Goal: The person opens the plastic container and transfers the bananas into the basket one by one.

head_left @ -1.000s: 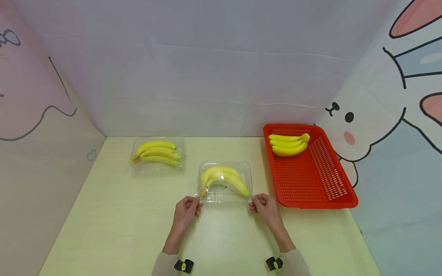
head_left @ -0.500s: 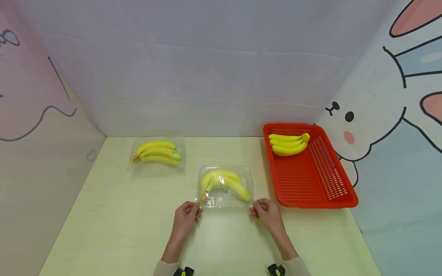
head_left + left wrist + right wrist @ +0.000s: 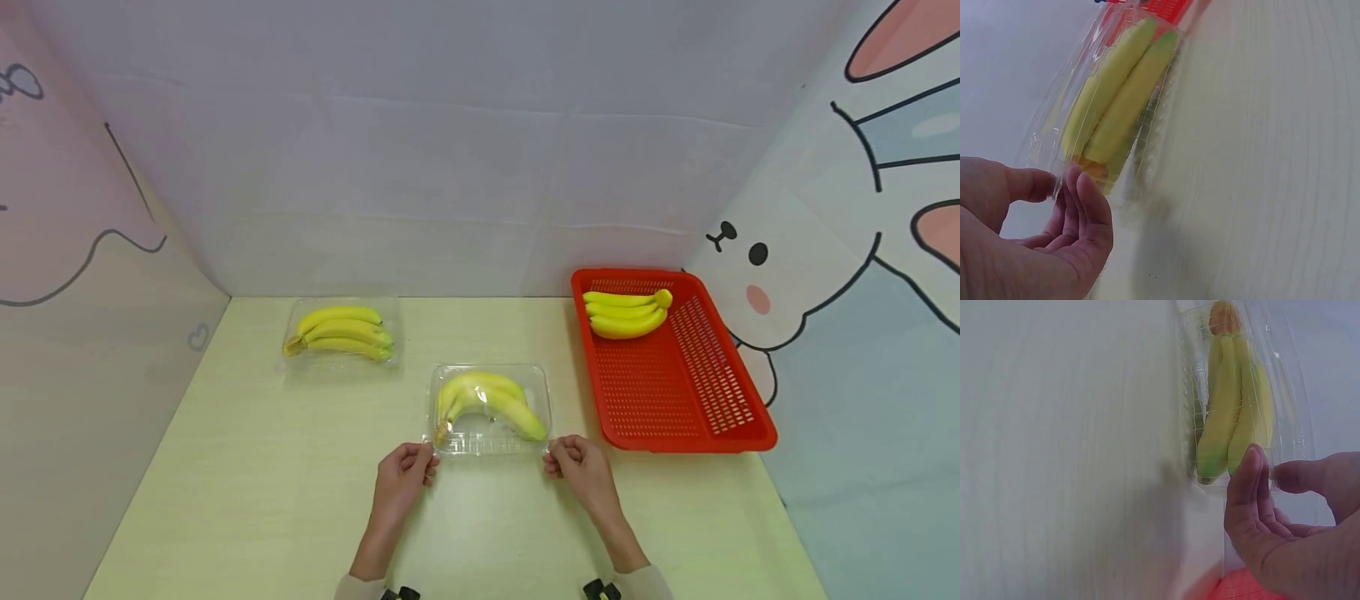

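A clear plastic clamshell box is at the middle of the table, with a bunch of bananas inside. At its near left corner, my left hand pinches the rim between thumb and fingers. My right hand pinches the near right corner the same way. Through the clear wall in the left wrist view, the bananas lie lengthwise, and the left thumb and fingers meet at the rim. The right wrist view has the bananas' brown stem end at the far side. The lid looks closed.
A second clear box holding bananas stands at the back left. At the right is a red plastic basket with a bunch of bananas at its far left. Cloth walls border the table's back and sides.
Both hands have drawn the held clamshell box a little nearer to me, still pinching its corners. The other box and the basket stay put.
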Action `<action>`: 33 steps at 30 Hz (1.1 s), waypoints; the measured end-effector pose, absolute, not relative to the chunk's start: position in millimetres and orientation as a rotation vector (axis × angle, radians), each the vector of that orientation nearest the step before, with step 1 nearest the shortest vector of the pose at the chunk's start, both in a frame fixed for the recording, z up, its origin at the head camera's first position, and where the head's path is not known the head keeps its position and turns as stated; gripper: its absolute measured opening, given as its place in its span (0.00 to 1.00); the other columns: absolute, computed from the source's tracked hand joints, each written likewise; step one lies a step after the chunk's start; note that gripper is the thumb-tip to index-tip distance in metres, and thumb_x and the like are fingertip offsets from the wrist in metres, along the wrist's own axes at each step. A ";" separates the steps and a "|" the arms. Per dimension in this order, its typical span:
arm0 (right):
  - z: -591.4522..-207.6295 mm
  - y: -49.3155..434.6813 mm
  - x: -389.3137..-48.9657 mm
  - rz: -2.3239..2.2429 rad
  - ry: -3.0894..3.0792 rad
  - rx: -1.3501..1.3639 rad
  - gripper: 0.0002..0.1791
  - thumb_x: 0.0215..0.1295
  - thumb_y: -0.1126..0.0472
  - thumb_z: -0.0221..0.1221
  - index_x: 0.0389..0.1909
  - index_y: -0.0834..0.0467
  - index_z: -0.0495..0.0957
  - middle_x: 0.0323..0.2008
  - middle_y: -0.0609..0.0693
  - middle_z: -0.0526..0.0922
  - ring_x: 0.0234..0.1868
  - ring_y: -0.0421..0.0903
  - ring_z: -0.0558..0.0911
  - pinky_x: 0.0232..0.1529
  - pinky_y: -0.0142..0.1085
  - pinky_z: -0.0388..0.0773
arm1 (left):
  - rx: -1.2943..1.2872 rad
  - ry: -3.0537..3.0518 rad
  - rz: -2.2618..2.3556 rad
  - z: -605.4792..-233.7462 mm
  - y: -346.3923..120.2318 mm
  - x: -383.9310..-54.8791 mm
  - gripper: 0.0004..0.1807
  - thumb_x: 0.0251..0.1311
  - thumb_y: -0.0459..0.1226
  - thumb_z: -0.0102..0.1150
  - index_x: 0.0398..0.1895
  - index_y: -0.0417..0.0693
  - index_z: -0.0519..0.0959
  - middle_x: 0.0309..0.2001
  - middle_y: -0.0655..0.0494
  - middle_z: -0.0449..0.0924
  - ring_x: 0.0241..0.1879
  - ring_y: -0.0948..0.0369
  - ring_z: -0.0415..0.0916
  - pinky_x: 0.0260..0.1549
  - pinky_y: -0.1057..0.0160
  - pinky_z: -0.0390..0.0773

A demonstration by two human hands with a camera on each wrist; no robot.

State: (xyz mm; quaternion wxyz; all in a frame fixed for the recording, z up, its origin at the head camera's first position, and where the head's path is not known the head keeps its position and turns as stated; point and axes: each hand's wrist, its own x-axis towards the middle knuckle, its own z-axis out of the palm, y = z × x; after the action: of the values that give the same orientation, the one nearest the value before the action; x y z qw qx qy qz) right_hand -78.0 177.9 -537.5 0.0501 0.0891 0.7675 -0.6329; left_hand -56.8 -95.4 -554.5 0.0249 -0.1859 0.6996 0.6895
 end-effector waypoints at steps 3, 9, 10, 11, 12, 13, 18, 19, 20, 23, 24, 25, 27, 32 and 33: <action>-537.0 177.4 -77.1 -1.884 2.413 0.280 0.09 0.72 0.70 0.61 0.44 0.74 0.79 0.32 0.61 0.86 0.29 0.47 0.85 0.35 0.37 0.86 | -0.594 2.187 2.139 -554.3 -95.6 -56.3 0.14 0.72 0.35 0.61 0.48 0.28 0.79 0.35 0.41 0.85 0.30 0.60 0.80 0.27 0.68 0.81; -539.7 176.3 -73.5 -1.828 2.599 0.232 0.13 0.69 0.70 0.64 0.51 0.70 0.78 0.38 0.60 0.84 0.33 0.52 0.87 0.34 0.32 0.85 | -0.611 2.236 2.173 -545.0 -96.8 -53.6 0.18 0.68 0.34 0.66 0.54 0.29 0.77 0.39 0.43 0.84 0.31 0.59 0.81 0.28 0.68 0.81; -539.7 175.9 -72.6 -1.819 2.625 0.220 0.13 0.68 0.69 0.64 0.51 0.70 0.78 0.39 0.60 0.83 0.33 0.51 0.87 0.34 0.30 0.84 | -0.616 2.243 2.176 -543.5 -96.8 -53.4 0.19 0.67 0.34 0.66 0.54 0.29 0.77 0.39 0.44 0.83 0.31 0.59 0.81 0.28 0.68 0.81; -539.6 175.6 -71.9 -1.808 2.654 0.207 0.14 0.68 0.69 0.65 0.52 0.69 0.79 0.40 0.59 0.83 0.33 0.50 0.87 0.33 0.29 0.83 | -0.625 2.252 2.177 -542.5 -96.7 -53.4 0.19 0.66 0.33 0.67 0.54 0.29 0.77 0.40 0.45 0.83 0.31 0.59 0.81 0.28 0.68 0.81; -539.3 175.2 -71.2 -1.800 2.680 0.194 0.15 0.67 0.69 0.66 0.52 0.69 0.79 0.41 0.59 0.83 0.33 0.48 0.87 0.34 0.28 0.82 | -0.636 2.260 2.180 -541.8 -96.7 -53.6 0.18 0.66 0.33 0.67 0.54 0.30 0.77 0.40 0.45 0.82 0.32 0.58 0.81 0.28 0.68 0.81; -538.9 175.0 -70.5 -1.793 2.703 0.182 0.15 0.67 0.69 0.66 0.52 0.68 0.79 0.41 0.59 0.83 0.34 0.47 0.86 0.34 0.27 0.81 | -0.643 2.270 2.177 -540.9 -96.7 -53.8 0.18 0.65 0.33 0.68 0.53 0.30 0.78 0.41 0.45 0.81 0.33 0.57 0.81 0.29 0.68 0.81; -537.0 174.3 -68.6 -1.786 2.762 0.114 0.19 0.62 0.69 0.71 0.53 0.67 0.80 0.43 0.59 0.83 0.36 0.46 0.83 0.39 0.28 0.82 | -0.658 2.302 2.166 -540.3 -96.6 -55.9 0.16 0.64 0.31 0.68 0.51 0.31 0.80 0.40 0.43 0.80 0.36 0.52 0.82 0.30 0.70 0.81; -536.7 174.3 -68.4 -1.794 2.761 0.102 0.20 0.61 0.69 0.71 0.53 0.67 0.80 0.43 0.59 0.83 0.36 0.47 0.83 0.40 0.29 0.82 | -0.651 2.312 2.162 -540.4 -96.6 -56.1 0.15 0.64 0.31 0.68 0.51 0.30 0.81 0.40 0.43 0.80 0.36 0.51 0.82 0.31 0.70 0.81; -536.2 174.4 -68.2 -1.801 2.759 0.091 0.21 0.60 0.70 0.72 0.53 0.68 0.80 0.43 0.59 0.82 0.37 0.48 0.83 0.41 0.30 0.83 | -0.648 2.314 2.162 -540.4 -96.6 -56.3 0.15 0.64 0.31 0.68 0.51 0.30 0.81 0.40 0.43 0.80 0.36 0.51 0.82 0.31 0.70 0.81; -535.3 175.2 -68.6 -1.799 2.757 0.067 0.24 0.57 0.70 0.74 0.53 0.68 0.79 0.43 0.59 0.82 0.39 0.50 0.82 0.43 0.33 0.83 | -0.642 2.322 2.159 -540.0 -96.2 -56.9 0.14 0.64 0.30 0.68 0.50 0.29 0.81 0.39 0.43 0.81 0.34 0.54 0.82 0.31 0.71 0.82; -534.8 175.5 -68.9 -1.787 2.758 0.065 0.24 0.56 0.69 0.75 0.54 0.68 0.79 0.43 0.59 0.82 0.40 0.51 0.81 0.43 0.33 0.83 | -0.642 2.325 2.157 -539.9 -96.2 -57.1 0.14 0.64 0.30 0.67 0.50 0.29 0.82 0.39 0.43 0.81 0.34 0.56 0.82 0.31 0.71 0.81; -534.4 175.9 -69.0 -1.765 2.768 0.062 0.25 0.56 0.69 0.75 0.54 0.68 0.79 0.43 0.59 0.82 0.40 0.52 0.81 0.42 0.33 0.82 | -0.638 2.327 2.157 -539.5 -96.2 -57.2 0.14 0.64 0.29 0.67 0.50 0.29 0.82 0.38 0.43 0.81 0.33 0.58 0.81 0.31 0.71 0.81; -533.4 176.4 -69.3 -1.713 2.782 0.070 0.26 0.55 0.67 0.76 0.54 0.68 0.79 0.43 0.58 0.83 0.41 0.53 0.81 0.41 0.32 0.81 | -0.633 2.320 2.164 -538.3 -96.4 -57.3 0.14 0.64 0.29 0.67 0.50 0.29 0.82 0.38 0.44 0.81 0.32 0.62 0.80 0.31 0.72 0.81; -530.6 175.9 -70.5 -1.651 2.765 0.111 0.26 0.54 0.67 0.76 0.53 0.69 0.79 0.42 0.59 0.83 0.40 0.55 0.82 0.38 0.30 0.79 | -0.608 2.319 2.164 -535.2 -98.4 -57.4 0.14 0.64 0.28 0.67 0.50 0.27 0.82 0.37 0.45 0.82 0.31 0.65 0.79 0.31 0.73 0.81; -530.0 175.8 -70.9 -1.653 2.753 0.116 0.26 0.54 0.67 0.76 0.52 0.69 0.79 0.42 0.59 0.83 0.39 0.54 0.81 0.38 0.30 0.79 | -0.605 2.321 2.160 -534.7 -98.9 -57.5 0.14 0.64 0.28 0.67 0.49 0.26 0.82 0.37 0.45 0.82 0.31 0.65 0.79 0.31 0.73 0.81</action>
State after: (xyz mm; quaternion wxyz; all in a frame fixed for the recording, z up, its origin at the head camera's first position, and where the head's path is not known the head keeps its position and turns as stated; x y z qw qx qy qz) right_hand -70.9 175.8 -530.0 -0.0359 0.0361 0.8562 -0.5141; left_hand -57.5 -98.9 -534.7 -0.0431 -0.1871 0.7184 0.6686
